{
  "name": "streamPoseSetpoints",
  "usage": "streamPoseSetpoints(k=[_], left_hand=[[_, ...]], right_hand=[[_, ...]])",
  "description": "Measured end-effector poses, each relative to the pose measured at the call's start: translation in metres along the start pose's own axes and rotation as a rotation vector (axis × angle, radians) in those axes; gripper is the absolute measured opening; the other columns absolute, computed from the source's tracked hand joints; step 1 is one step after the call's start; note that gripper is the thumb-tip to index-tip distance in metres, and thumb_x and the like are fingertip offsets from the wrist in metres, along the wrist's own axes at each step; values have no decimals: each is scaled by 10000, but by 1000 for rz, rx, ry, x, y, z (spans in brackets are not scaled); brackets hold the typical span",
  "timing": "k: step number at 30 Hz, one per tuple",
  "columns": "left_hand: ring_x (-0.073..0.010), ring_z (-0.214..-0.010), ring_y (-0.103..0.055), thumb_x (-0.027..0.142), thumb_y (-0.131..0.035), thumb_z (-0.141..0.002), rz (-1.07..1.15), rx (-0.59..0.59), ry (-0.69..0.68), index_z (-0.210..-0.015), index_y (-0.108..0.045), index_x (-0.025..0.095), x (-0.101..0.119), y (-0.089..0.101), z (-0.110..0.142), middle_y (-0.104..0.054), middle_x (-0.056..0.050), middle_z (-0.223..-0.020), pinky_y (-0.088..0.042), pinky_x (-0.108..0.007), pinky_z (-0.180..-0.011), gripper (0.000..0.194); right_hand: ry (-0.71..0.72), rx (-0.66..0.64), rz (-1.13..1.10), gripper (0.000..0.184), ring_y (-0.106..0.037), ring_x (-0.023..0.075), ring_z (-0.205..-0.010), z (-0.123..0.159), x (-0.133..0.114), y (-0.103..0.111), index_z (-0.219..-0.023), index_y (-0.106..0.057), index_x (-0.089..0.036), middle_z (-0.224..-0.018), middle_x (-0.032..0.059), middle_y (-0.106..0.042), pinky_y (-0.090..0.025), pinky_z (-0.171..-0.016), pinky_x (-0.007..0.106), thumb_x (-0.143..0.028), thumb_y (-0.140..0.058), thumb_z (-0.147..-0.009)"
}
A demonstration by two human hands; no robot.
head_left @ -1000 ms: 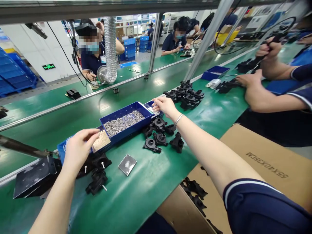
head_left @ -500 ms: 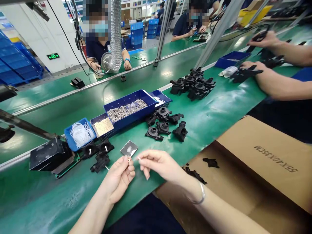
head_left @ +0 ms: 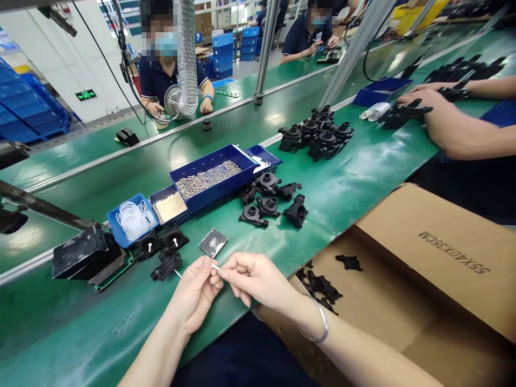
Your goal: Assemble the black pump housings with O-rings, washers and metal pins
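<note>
My left hand (head_left: 199,290) is closed in a pinch, with a tiny pale part, mostly hidden, at its fingertips. Between thumb and forefinger my right hand (head_left: 248,277) grips a small white pin (head_left: 216,267). The pin's far end meets the left fingertips. Just beyond the hands lies a flat grey square plate (head_left: 213,243) with a whitish patch. Left of it are black molded housings (head_left: 167,264), some with a white pin standing in them. More black housings (head_left: 268,206) sit behind and to the right.
Along the back stand a blue bin of clear rings (head_left: 133,220), a bin of small beige pieces (head_left: 170,207) and a long bin of metal pins (head_left: 209,177). An open cardboard box (head_left: 435,242) with black parts is at right. A co-worker's hands (head_left: 427,107) handle black parts beyond.
My right hand has moved left, bringing the white pin to the left fingertips. The hands were apart before. The co-worker's raised hand at right has come down to the table.
</note>
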State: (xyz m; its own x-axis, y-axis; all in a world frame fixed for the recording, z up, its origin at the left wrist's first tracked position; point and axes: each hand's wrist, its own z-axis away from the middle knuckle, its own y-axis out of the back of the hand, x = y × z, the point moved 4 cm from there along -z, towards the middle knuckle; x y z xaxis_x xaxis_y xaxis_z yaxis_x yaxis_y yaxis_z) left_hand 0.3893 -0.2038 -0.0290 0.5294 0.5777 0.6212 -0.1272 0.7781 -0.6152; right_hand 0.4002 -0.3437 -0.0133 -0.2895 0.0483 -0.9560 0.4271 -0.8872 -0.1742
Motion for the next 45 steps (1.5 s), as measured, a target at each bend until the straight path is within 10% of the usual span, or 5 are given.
streamPoseSetpoints(k=[22, 29, 37, 41, 45], left_hand=[[-95, -655, -531, 332, -780, -819, -679, 2, -362, -673, -664, 158, 22, 8, -5, -578, 19, -642, -430, -200, -657, 255], [-106, -683, -556, 371, -696, -891, -629, -9, -435, -803, -688, 180, 8, 10, -9, -592, 11, -716, -458, -215, -669, 211], [-212, -1080, -654, 353, -663, -915, -1072, -67, -669, -1359, -502, 293, 5, 5, -2, -647, -71, -1180, -532, -384, -982, 476], [-295, -1344, -525, 359, -708, -876, -1502, -55, -795, -1531, -261, 306, 13, -10, -8, -527, -125, -1456, -441, -517, -1120, 795], [-321, -1404, -464, 329, -702, -881, -1714, -218, -944, -1592, -107, 248, 19, -33, -21, -465, -180, -1522, -448, -518, -1114, 931]], right_hand=[[-97, -134, -154, 330, -464, 52, -311, -4, 5, 7, -802, -634, -146, -489, -65, -587, -322, -324, 152, -466, -667, -875], [79, -223, -246, 366, -489, 53, -354, -10, 6, 6, -829, -623, -143, -537, -56, -588, -376, -389, 174, -499, -639, -913], [288, 426, 45, 416, -706, 176, -847, -57, -3, 107, -904, -671, -167, -1204, 132, -636, -608, -714, 331, -581, -654, -865], [218, 280, 24, 437, -726, 205, -814, -53, -3, 106, -931, -675, -138, -875, 93, -712, -605, -815, 388, -567, -688, -849], [196, -97, -77, 340, -736, 173, -799, -18, -14, 66, -917, -691, -133, -1008, 100, -711, -608, -817, 351, -472, -666, -910]])
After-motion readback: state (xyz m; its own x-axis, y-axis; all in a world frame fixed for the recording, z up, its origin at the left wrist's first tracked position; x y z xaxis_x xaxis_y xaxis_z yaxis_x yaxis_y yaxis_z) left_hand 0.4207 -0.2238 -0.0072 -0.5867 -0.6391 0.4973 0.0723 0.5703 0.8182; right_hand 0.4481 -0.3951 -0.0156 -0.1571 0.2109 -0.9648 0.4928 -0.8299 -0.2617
